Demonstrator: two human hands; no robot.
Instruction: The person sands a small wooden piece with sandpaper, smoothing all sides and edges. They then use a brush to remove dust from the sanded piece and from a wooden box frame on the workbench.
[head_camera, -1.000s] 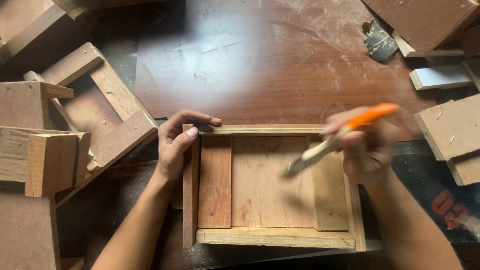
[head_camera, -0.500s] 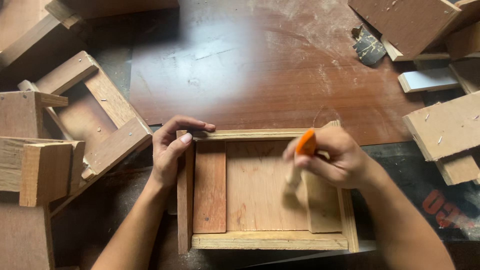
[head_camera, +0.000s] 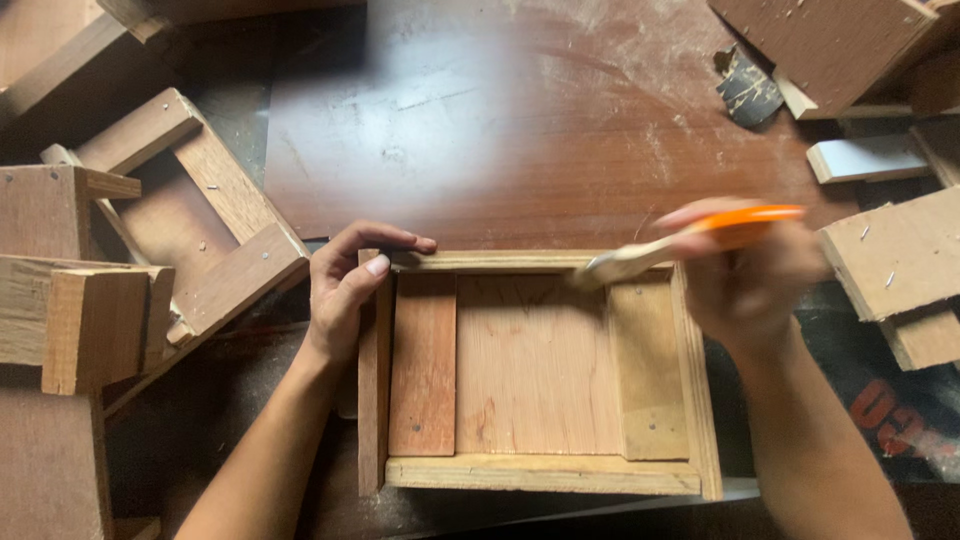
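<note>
Wooden tray: one shallow rectangular wooden tray (head_camera: 535, 375) is seen in the lower centre of the frame, lying flat on the desk (head_camera: 520, 130); its floor is made of three boards side by side, a reddish one on the left and two paler ones.
Brush: one brush (head_camera: 680, 243) with an orange handle and pale bristles is held above the tray's upper right corner, the bristles pointing left over the top rail; it is blurred.
Right hand: the right hand (head_camera: 750, 270) is closed around the brush handle at centre right, just above the tray's right rail.
Left hand: the left hand (head_camera: 350, 285) is curled over the tray's upper left corner, fingers laid along the top rail and thumb against the left rail.
Desk: a dark reddish-brown surface dusted with sawdust fills the upper middle.
Left side: one open wooden frame (head_camera: 190, 215) lies tilted at upper left; two stacked wood blocks (head_camera: 70, 270) are seen at the far left edge.
Right side: several wood offcuts (head_camera: 890, 250) are scattered along the right edge, some studded with nails.
</note>
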